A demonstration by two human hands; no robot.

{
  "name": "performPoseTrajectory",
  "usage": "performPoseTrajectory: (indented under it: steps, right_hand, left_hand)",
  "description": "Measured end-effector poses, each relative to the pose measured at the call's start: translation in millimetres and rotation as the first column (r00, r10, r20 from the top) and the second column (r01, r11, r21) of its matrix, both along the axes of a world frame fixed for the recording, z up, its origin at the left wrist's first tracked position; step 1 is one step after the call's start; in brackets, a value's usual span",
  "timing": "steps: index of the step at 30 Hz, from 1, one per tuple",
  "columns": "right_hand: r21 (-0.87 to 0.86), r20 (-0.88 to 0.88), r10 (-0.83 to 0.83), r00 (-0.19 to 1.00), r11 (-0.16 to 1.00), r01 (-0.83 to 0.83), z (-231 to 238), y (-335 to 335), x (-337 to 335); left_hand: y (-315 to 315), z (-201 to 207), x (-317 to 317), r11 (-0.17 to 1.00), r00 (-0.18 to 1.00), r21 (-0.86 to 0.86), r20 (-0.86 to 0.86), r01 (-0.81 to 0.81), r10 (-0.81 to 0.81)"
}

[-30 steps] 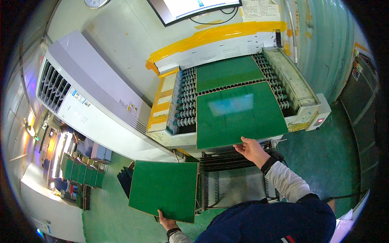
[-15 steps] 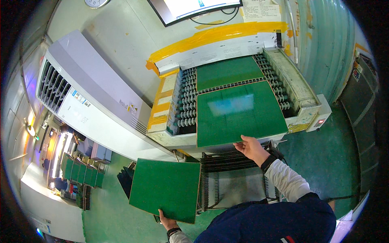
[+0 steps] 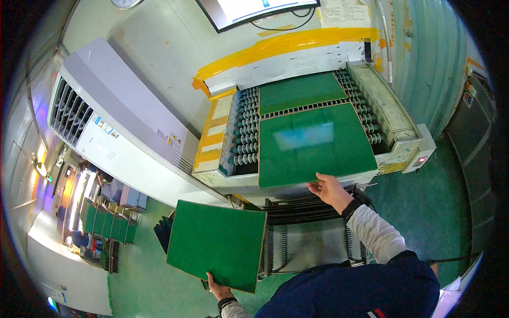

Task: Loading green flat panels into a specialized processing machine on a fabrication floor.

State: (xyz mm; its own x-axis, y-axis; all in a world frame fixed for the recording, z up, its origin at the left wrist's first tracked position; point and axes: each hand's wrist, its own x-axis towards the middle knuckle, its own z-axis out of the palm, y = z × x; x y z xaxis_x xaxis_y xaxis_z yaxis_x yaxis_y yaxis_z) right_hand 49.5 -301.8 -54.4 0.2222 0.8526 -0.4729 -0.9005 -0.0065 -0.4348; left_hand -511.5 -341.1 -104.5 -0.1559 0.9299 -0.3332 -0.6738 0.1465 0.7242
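My left hand (image 3: 218, 286) grips the near edge of a green board (image 3: 216, 246), thumb on top, holding it tilted to the left of a rack (image 3: 307, 249). My right hand (image 3: 331, 192) is at the near edge of a second green board (image 3: 315, 153), thumb above and fingers curled at the rim, pinching it. That board lies on the roller conveyor (image 3: 245, 148) of a machine and overhangs its front end. A third green board (image 3: 302, 93) lies farther in on the rollers, with a narrow gap between the two.
The rack with dark slotted sides stands below the machine's front. A white air conditioner (image 3: 132, 138) leans diagonally at the left. A small control box (image 3: 420, 156) juts from the machine's right side. A monitor (image 3: 254, 10) hangs above; boards on a distant rack (image 3: 108, 222) show at far left.
Both boards on the rollers have shifted slightly away from me, my right hand following the nearer one. The far edge of the board in my left hand has risen a little.
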Motion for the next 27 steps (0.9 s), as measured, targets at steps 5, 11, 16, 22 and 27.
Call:
performPoseTrajectory:
  steps: [5, 11, 16, 22, 27]
  right_hand:
    - [0.017, 0.007, 0.014, 1.0, 1.0, -0.014, -8, 5, 5]
    - [0.044, 0.03, 0.004, 1.0, 0.999, -0.005, -3, 10, 5]
    - [0.015, 0.038, -0.012, 0.999, 1.0, 0.011, -7, 17, 11]
    - [-0.016, 0.05, 0.004, 0.999, 1.0, -0.003, 0, 17, 10]
    - [-0.009, 0.053, 0.079, 0.995, 0.997, -0.079, -5, 15, 13]
  left_hand:
    - [-1, 10, 9, 1.0, 0.999, 0.025, -0.051, 0.004, -0.002]
    - [-2, 15, 12, 1.0, 0.998, -0.005, -0.064, -0.03, 0.03]
    - [3, 11, 14, 0.996, 0.998, 0.052, -0.013, 0.069, -0.069]
    - [-2, 26, 28, 0.997, 0.993, 0.061, -0.107, 0.051, -0.045]
    - [1, 18, 28, 0.989, 0.99, 0.059, -0.03, 0.139, -0.137]
